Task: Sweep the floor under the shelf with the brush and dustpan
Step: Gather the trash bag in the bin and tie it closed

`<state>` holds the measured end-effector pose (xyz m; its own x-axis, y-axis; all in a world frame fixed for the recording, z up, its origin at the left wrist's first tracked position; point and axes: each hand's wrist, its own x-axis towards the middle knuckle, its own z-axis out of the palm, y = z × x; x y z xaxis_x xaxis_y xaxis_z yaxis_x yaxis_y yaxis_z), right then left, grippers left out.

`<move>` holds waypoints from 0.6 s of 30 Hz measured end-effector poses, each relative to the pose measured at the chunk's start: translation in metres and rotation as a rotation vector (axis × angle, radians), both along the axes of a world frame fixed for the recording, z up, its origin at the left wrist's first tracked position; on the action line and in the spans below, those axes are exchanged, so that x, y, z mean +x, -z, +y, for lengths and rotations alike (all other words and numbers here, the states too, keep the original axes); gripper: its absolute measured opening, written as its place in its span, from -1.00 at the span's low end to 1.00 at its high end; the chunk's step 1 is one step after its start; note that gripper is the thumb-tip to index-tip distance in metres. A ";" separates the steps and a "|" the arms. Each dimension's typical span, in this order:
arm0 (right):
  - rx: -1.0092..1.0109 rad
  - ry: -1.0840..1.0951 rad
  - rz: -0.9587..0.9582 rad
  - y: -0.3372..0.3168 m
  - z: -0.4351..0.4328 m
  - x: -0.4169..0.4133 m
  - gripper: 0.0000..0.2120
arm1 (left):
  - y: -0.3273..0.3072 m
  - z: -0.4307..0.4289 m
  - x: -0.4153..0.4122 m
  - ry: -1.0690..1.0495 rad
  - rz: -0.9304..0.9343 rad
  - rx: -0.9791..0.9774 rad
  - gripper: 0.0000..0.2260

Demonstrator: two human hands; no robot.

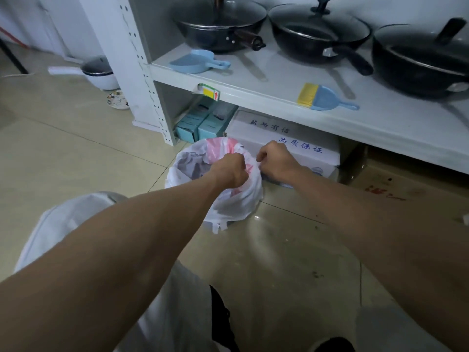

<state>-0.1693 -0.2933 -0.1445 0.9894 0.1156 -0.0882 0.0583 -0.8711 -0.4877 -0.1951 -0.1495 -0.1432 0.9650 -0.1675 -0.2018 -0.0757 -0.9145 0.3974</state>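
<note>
- Beige glossy tiles make up the floor, which spreads below and to every side of the hands, with dark specks on the stretch under the right forearm.
- The white metal shelf runs above and beyond both hands; its upright post stands up and to the left of the left hand.
- Three black lidded pans sit at the back of the shelf board, well above the hands.
- A white box with blue characters lies under the shelf, just behind the right hand.
- The bin lined with a white and pink plastic bag stands on the floor directly beneath the hands.
- The left hand is closed in a fist on the bag's rim, on its right side.
- The right hand is just beside it, fingers curled and pinching the bag's edge; the two hands are close but not touching.
- The blue dustpan rests on the shelf, above and slightly left of the left hand, untouched.
- The blue brush with yellow bristles lies on the shelf's front edge, above and right of the right hand, also untouched.
</note>
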 end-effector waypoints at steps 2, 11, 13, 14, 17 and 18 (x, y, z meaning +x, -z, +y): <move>-0.021 0.011 0.009 -0.002 -0.017 -0.002 -0.86 | 0.000 -0.015 0.000 0.029 0.006 -0.017 -0.71; -0.072 0.135 0.030 0.018 -0.093 -0.025 -0.81 | 0.013 -0.087 -0.005 0.093 0.069 -0.088 -0.76; -0.072 0.157 0.063 0.031 -0.107 -0.029 -0.79 | 0.029 -0.100 -0.006 0.118 0.102 -0.077 -0.73; -0.070 0.154 0.081 0.040 -0.113 -0.030 -0.79 | 0.039 -0.105 -0.007 0.136 0.123 -0.064 -0.72; -0.069 0.147 0.144 0.071 -0.126 -0.037 -0.81 | 0.071 -0.116 -0.013 0.176 0.172 0.004 -0.68; -0.056 0.145 0.176 0.086 -0.130 -0.039 -0.82 | 0.085 -0.119 -0.014 0.179 0.190 0.030 -0.68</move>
<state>-0.2088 -0.4229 -0.2304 0.9640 -0.0371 -0.2631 -0.1515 -0.8901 -0.4298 -0.2094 -0.2689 -0.2279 0.8649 -0.3233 -0.3840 -0.1638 -0.9049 0.3928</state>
